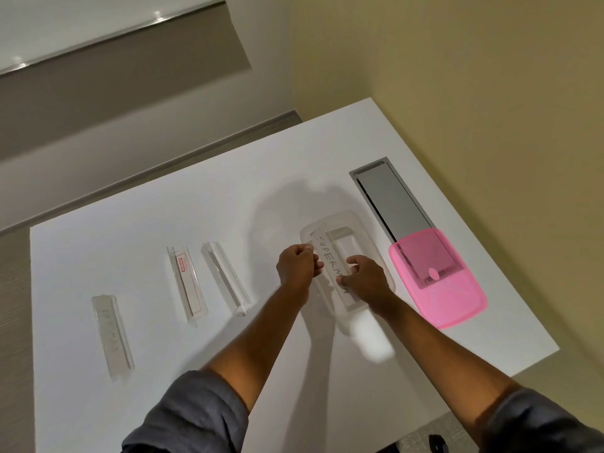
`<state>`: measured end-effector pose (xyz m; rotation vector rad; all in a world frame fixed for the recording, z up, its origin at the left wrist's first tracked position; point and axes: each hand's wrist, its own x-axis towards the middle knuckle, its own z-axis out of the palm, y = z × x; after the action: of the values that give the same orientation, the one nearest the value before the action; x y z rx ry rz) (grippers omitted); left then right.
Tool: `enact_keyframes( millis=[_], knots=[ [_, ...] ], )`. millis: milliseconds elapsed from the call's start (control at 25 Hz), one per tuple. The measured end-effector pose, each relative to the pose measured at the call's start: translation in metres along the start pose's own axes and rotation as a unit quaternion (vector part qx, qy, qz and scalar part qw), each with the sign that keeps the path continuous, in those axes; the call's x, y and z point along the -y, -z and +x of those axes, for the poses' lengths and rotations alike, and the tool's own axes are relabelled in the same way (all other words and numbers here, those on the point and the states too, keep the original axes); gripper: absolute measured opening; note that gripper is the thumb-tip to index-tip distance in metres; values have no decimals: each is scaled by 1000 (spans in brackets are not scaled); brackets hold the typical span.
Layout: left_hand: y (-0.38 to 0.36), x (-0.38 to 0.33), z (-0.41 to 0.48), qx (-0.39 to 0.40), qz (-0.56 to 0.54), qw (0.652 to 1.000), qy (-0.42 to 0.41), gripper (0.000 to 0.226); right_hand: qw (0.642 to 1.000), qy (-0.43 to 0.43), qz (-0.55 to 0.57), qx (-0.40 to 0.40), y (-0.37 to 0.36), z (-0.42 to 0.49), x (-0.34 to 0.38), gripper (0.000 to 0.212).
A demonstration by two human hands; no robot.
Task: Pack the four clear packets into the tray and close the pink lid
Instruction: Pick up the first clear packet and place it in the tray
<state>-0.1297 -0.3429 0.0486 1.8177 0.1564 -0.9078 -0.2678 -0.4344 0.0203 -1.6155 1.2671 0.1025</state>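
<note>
Holding the lettered packet (pixel 330 266) between both hands over the clear tray (pixel 354 223) right of centre, the person looks to be lowering the first of four into it; the left hand (pixel 295 268) has its fingers curled shut on the packet's left edge, the right hand (pixel 366 276) pinches the near end with fingers partly bent. My worry is that the packet sits slantwise across the tray, so one end could catch on the rim and leave it propped up, which would likely stop the lid from seating later. Whether anything else lies in the tray I cannot tell, since everything is see-through. Three packets wait on the white table (pixel 163 197) left of the hands: one with a red label (pixel 188 282), a plain one (pixel 225 277) beside it, another (pixel 112 335) at lower left. At right the pink lid (pixel 438 282) lies apart, partly over a grey slot (pixel 390 197)
</note>
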Motion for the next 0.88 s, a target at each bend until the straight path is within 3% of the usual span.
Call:
enact_keyframes(
  millis=[240,440,880],
  knots=[
    [5,5,5,21,-14,1000,11,15,988,3,-148,-44,-23,5,0,67],
    [9,1,6,40,-38,998,34,12,974,2,-219,-62,-39,4,1,59],
    [17,1,6,79,-34,995,43,15,967,-5,-249,-50,-47,7,5,54]
  ],
)
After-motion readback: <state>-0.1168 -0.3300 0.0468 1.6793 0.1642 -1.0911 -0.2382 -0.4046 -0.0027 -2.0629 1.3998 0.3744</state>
